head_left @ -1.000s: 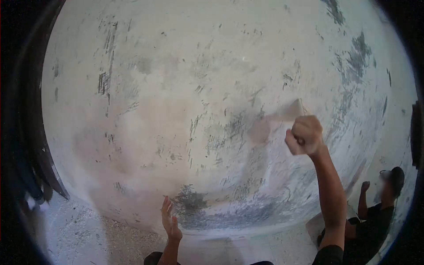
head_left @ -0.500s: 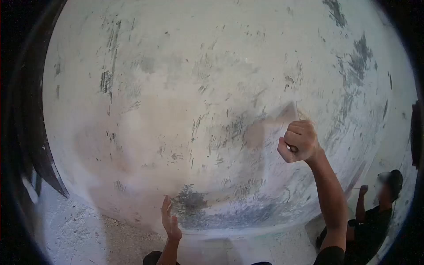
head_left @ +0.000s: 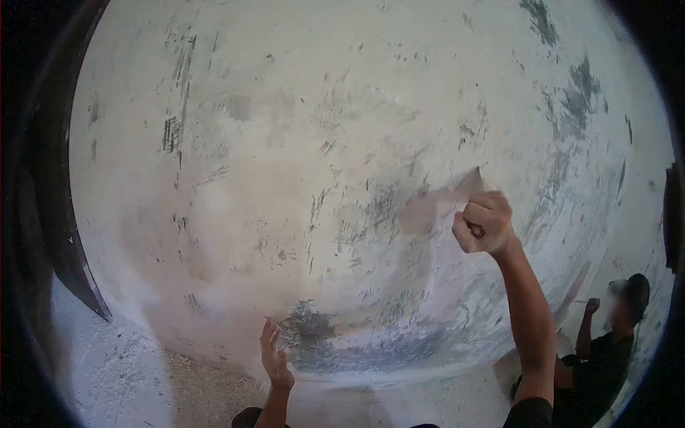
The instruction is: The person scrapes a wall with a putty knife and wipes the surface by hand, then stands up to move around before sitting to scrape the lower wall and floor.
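Note:
A pale wall [head_left: 285, 200] with grey scuffed patches fills most of the view. My right hand [head_left: 485, 222] is wrapped round the handle of a scraper [head_left: 472, 181], whose thin blade shows above the knuckles against the wall. Much of the tool is hidden in the fist. Low in the view, my left hand [head_left: 276, 357] is raised beside a dark grey patch, its fingers extended and holding nothing.
At the lower right a person [head_left: 603, 367] in dark clothes and a cap has one arm raised. Debris lies on the floor [head_left: 128, 371] at the lower left. A dark frame [head_left: 53, 192] borders the wall's left side.
My right hand and the scraper have shifted very slightly, with the blade now tilted differently. The other person's raised hand has moved a little to the right.

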`<action>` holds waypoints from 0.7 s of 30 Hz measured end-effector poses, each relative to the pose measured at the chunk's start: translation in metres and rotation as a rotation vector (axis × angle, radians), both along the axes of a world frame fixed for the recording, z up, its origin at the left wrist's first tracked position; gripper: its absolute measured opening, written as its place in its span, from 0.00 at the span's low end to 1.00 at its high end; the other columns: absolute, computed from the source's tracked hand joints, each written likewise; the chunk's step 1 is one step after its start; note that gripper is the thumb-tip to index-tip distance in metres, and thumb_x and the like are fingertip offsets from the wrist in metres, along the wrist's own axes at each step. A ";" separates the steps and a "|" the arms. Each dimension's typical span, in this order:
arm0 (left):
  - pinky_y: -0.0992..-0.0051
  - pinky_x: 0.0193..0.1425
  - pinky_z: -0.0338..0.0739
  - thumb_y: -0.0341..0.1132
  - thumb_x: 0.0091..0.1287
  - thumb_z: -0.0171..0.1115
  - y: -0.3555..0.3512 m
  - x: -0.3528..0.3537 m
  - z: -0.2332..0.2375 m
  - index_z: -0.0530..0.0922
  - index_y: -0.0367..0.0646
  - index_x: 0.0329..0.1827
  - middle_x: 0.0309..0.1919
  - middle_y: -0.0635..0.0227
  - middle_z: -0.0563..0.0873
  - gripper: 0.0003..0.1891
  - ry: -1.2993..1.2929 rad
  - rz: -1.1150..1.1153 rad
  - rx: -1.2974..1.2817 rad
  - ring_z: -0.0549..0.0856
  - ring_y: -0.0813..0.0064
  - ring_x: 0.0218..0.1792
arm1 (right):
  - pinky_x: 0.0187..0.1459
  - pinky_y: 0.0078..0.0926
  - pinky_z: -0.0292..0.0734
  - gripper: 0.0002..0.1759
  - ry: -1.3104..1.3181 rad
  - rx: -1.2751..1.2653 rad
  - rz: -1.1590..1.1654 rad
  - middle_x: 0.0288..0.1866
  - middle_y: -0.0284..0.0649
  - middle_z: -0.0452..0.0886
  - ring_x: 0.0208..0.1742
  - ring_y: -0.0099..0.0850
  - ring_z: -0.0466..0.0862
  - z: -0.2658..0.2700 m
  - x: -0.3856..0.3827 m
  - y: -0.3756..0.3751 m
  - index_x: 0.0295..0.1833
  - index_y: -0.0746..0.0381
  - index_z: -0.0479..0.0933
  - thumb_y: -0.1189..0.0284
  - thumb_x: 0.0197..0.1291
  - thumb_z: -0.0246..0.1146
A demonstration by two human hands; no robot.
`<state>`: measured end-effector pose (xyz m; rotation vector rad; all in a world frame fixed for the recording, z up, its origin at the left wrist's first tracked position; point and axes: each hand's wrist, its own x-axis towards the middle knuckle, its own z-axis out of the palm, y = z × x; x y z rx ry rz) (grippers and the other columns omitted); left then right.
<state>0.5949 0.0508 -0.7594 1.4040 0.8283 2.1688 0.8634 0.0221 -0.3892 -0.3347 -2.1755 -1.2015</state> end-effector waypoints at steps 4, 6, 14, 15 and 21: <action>0.57 0.67 0.59 0.58 0.67 0.44 -0.002 -0.002 -0.001 0.61 0.38 0.68 0.67 0.51 0.63 0.36 -0.009 -0.001 0.019 0.64 0.57 0.66 | 0.13 0.27 0.56 0.16 -0.029 -0.012 0.018 0.10 0.34 0.59 0.09 0.29 0.62 -0.002 -0.004 -0.006 0.13 0.58 0.60 0.82 0.34 0.61; 0.57 0.66 0.59 0.58 0.67 0.44 0.006 -0.001 -0.004 0.61 0.38 0.67 0.67 0.51 0.63 0.35 -0.006 0.004 0.028 0.64 0.57 0.66 | 0.13 0.27 0.56 0.15 -0.019 0.050 -0.030 0.10 0.34 0.60 0.09 0.29 0.62 0.007 0.009 0.009 0.13 0.58 0.60 0.82 0.34 0.61; 0.56 0.66 0.59 0.56 0.67 0.45 -0.007 -0.004 0.002 0.62 0.35 0.66 0.66 0.50 0.63 0.34 -0.018 -0.052 -0.006 0.63 0.56 0.67 | 0.14 0.26 0.52 0.19 0.106 0.020 -0.054 0.09 0.35 0.55 0.08 0.30 0.58 0.005 0.018 0.010 0.10 0.57 0.54 0.84 0.32 0.58; 0.56 0.66 0.59 0.56 0.67 0.45 -0.007 -0.002 -0.002 0.62 0.35 0.66 0.67 0.50 0.63 0.35 0.001 -0.035 0.008 0.63 0.56 0.66 | 0.14 0.26 0.52 0.18 0.095 0.038 -0.078 0.09 0.34 0.55 0.08 0.30 0.59 0.009 0.014 0.006 0.11 0.57 0.55 0.84 0.32 0.59; 0.57 0.66 0.60 0.56 0.68 0.44 0.003 0.001 -0.003 0.61 0.36 0.67 0.67 0.51 0.63 0.34 -0.001 -0.030 0.032 0.65 0.57 0.66 | 0.17 0.26 0.66 0.11 -0.147 0.011 0.008 0.11 0.32 0.66 0.11 0.31 0.69 0.011 -0.021 -0.004 0.15 0.56 0.68 0.77 0.37 0.64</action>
